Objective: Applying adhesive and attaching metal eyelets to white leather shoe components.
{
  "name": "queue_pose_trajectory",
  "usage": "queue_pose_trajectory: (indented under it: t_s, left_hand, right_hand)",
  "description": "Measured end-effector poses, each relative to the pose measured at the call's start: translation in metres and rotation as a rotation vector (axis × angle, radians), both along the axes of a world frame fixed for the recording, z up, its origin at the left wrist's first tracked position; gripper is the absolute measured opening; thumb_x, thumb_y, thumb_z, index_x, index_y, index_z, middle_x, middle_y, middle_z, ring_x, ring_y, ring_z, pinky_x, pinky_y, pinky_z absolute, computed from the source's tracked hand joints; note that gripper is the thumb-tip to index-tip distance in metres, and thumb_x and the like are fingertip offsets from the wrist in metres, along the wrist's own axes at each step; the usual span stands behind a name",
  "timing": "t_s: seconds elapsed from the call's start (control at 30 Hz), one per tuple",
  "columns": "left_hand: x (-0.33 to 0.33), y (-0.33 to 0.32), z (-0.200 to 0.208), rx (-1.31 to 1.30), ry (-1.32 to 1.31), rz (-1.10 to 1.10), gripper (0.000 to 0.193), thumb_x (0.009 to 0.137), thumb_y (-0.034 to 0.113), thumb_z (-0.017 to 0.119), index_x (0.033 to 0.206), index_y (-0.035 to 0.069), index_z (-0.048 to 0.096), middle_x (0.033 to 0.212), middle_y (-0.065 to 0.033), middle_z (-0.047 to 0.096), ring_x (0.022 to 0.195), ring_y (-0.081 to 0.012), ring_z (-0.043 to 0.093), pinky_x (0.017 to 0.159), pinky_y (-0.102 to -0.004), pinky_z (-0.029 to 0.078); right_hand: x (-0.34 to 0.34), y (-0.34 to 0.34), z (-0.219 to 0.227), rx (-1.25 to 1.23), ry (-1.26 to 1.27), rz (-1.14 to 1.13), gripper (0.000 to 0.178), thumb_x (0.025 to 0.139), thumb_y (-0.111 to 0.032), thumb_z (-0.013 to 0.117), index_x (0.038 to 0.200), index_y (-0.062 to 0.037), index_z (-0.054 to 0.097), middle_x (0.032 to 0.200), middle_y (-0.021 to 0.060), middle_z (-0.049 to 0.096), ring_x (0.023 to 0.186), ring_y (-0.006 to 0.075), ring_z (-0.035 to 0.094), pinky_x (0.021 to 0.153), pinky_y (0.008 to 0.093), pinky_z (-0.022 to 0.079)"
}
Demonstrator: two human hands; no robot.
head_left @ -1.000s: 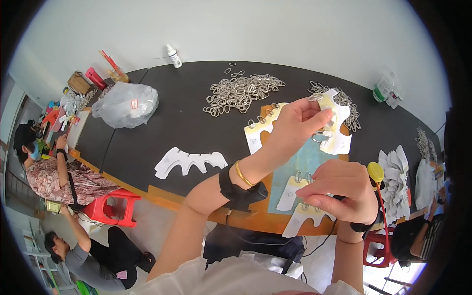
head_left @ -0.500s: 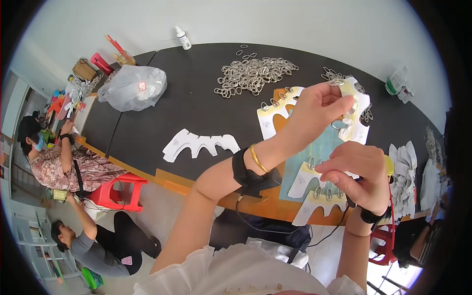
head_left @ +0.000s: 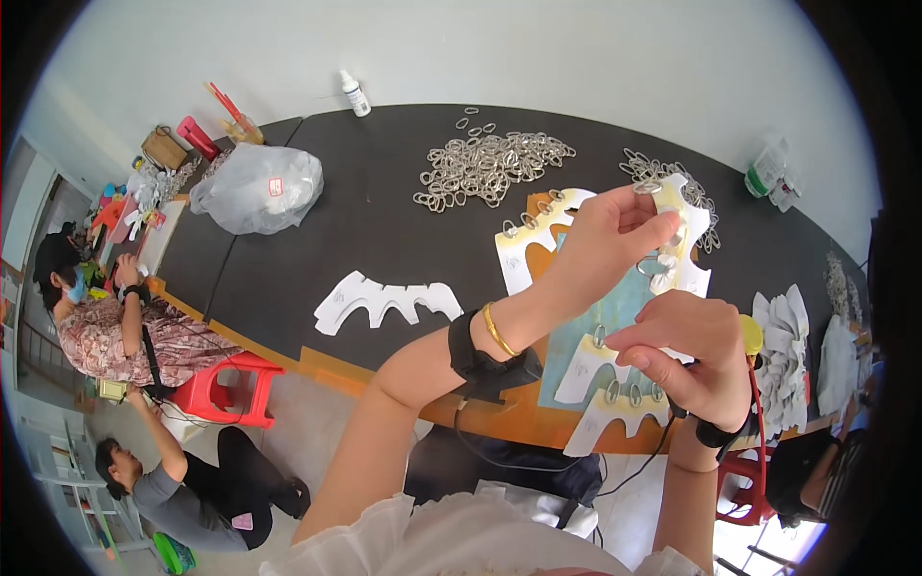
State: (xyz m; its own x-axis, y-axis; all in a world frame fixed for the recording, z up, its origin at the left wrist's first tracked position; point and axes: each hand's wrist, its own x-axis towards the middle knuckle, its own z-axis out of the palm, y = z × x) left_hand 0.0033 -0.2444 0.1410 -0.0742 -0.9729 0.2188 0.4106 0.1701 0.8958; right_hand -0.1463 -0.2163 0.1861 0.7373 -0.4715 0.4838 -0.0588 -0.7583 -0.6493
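My left hand [head_left: 615, 230], a gold bracelet at its wrist, pinches a white scalloped card [head_left: 693, 230] with a yellowish edge between thumb and fingers. Metal rings stand on that card, one ring [head_left: 649, 186] by the fingertips. Below it, my right hand [head_left: 699, 350] has its thumb and index finger slightly apart, with nothing visible between them. Its fingertips are close to an upright ring [head_left: 600, 336] on another scalloped card [head_left: 579, 372]; whether they touch is unclear. A third ringed card [head_left: 605, 428] lies at the table's front edge, and one more [head_left: 512, 257] lies beyond my left wrist.
A blue mat [head_left: 629, 293] lies under my hands on the black table [head_left: 375, 211]. Loose rings [head_left: 495, 165] are heaped at the back, plain scalloped cards [head_left: 370, 305] left of my arm. A plastic bag [head_left: 264, 187] sits far left; stacked white pieces [head_left: 780, 355] lie right. Two people are at left.
The whole view has shifted slightly, so the table things appear lower. My left hand keeps its pinch on the card, and my right hand stays beside the upright ring.
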Motion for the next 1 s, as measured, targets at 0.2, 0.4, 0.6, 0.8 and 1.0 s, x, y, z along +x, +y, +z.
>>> queue_pose_trajectory:
  t_s: [0.2,0.4,0.6,0.8,1.0]
  left_hand:
    - [0.010,-0.001,-0.005,0.013,-0.033,0.021,0.022,0.088,0.019,0.062,0.100,0.001,0.062,0.086,-0.0001,0.064,0.076,-0.0044,0.056,0.069,-0.0221,0.045]
    - [0.000,0.002,-0.001,0.015,-0.018,0.006,0.020,0.088,0.019,0.062,0.098,0.001,0.062,0.086,0.0000,0.064,0.077,-0.0047,0.056,0.069,-0.0216,0.045]
    - [0.004,-0.001,-0.004,0.027,-0.030,0.004,0.025,0.087,0.019,0.062,0.101,-0.002,0.060,0.090,-0.0014,0.064,0.080,-0.0045,0.056,0.071,-0.0216,0.046]
    - [0.005,-0.001,-0.006,0.037,0.013,-0.015,0.028,0.086,0.020,0.063,0.102,-0.003,0.059,0.094,-0.0027,0.063,0.082,-0.0052,0.056,0.072,-0.0218,0.046]
    - [-0.001,-0.001,-0.006,0.044,-0.025,-0.016,0.029,0.086,0.021,0.063,0.102,-0.003,0.059,0.093,-0.0031,0.063,0.081,-0.0056,0.056,0.070,-0.0215,0.045]
  right_hand:
    - [0.006,-0.003,-0.005,0.008,-0.015,0.019,0.013,0.070,-0.005,0.071,0.083,-0.0039,0.071,0.062,0.0073,0.060,0.055,0.0215,0.055,0.052,0.0311,0.041]
    - [-0.001,-0.002,0.003,-0.009,0.015,-0.038,0.012,0.071,-0.005,0.071,0.083,-0.0041,0.071,0.063,0.0071,0.061,0.056,0.0219,0.056,0.053,0.0313,0.042]
    - [0.002,-0.007,-0.003,0.001,0.011,-0.023,0.011,0.072,-0.005,0.071,0.083,-0.0045,0.071,0.064,0.0071,0.061,0.057,0.0219,0.057,0.053,0.0310,0.043]
    - [0.002,-0.008,-0.002,0.013,-0.026,-0.013,0.010,0.073,-0.006,0.070,0.083,-0.0046,0.071,0.065,0.0063,0.063,0.058,0.0199,0.058,0.054,0.0289,0.044]
    - [-0.004,-0.007,0.000,0.068,-0.003,-0.077,0.011,0.075,-0.008,0.070,0.085,-0.0042,0.072,0.066,0.0057,0.065,0.058,0.0186,0.058,0.053,0.0280,0.044]
